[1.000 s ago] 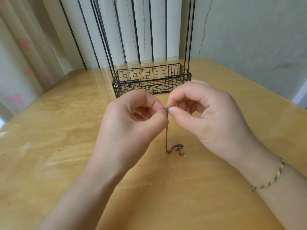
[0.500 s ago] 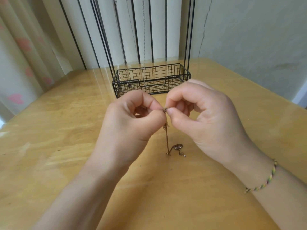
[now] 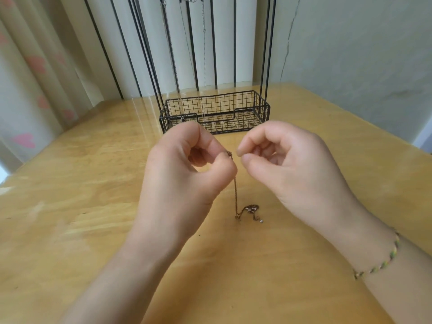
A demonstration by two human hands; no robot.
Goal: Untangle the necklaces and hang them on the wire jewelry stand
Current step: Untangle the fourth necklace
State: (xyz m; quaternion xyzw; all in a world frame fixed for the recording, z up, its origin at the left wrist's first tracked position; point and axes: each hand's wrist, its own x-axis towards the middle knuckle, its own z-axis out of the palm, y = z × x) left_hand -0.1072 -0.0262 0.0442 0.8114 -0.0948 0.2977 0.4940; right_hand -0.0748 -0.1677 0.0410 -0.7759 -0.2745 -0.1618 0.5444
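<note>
Necklace, a thin dark chain, hung near-vertical. Its top end was pinched btwn thumb & forefinger of the left hand; its lower end lay in a small bunched heap on the tabletop, below & btwn both hands. Long axis ran up-down, so the held end sat just left of the right hand, w/ a small gap btwn them, not touching. Right fingers were curled, thumb & forefinger tips close together, nothing visible in them. My read: the heap looked tangled, so the next move prob. fell to the free right hand, either taking the chain beside the left pinch or going down to the heap, which lay on its side. Wire jewelry stand stood straight ahead beyond both hands, near the tabletop's far edge. Fine chains already hung down into its basket; the top was out of frame. A woven bracelet was on the right wrist. Tabletop was pale glossy wood. Curtain w/ pink hearts hung at left, a plain cracked wall at right.
</note>
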